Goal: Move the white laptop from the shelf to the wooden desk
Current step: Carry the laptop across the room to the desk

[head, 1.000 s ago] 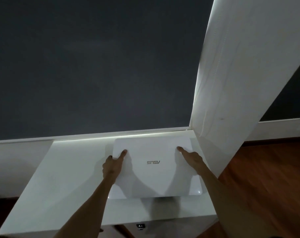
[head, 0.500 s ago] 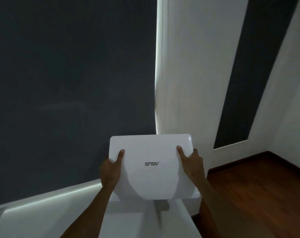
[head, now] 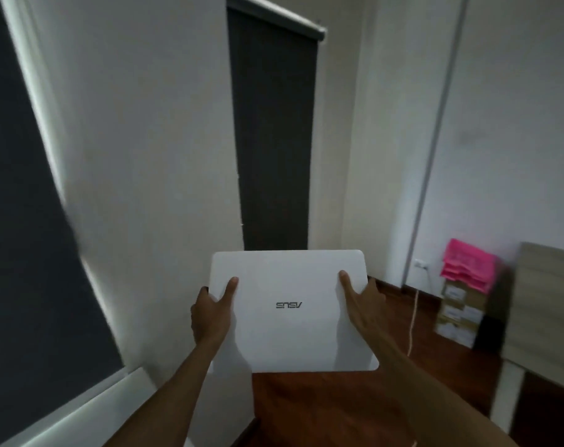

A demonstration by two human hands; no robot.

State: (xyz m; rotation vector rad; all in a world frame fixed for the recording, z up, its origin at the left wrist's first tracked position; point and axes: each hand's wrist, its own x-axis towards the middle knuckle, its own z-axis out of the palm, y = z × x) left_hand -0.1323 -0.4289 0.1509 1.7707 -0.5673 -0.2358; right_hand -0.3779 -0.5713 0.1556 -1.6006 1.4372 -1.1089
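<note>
Holding the closed white laptop [head: 293, 321] out in front, the person has it lifted clear of everything, flat and lid-up, its logo upside down from where they stand. The left hand [head: 211, 316] clasps the edge at 9 o'clock, thumb laid on the lid and fingers [head: 199, 296] curled beneath; the right hand [head: 362, 309] does the same at 3 o'clock, thumb on top, the rest wrapped under the side. Both forearms reach in from 6 o'clock.

Under the laptop lies dark wood floor [head: 322, 411]. At 7 o'clock a corner of the white shelf [head: 90, 414] shows, blurred, with a dark blind [head: 22, 253] rising behind it toward 10 o'clock.

Out at 3 o'clock the pale wooden bench [head: 545, 304] comes in from the frame edge, nothing visibly touching it. Just beyond stand stacked cardboard boxes [head: 461, 314] topped with bright pink sheets [head: 469, 264], and a pale cord [head: 412, 321] hangs from a wall socket.

Farthest, at 12 o'clock, a narrow dark roller blind [head: 272, 140] hangs against the white wall [head: 145, 140].
</note>
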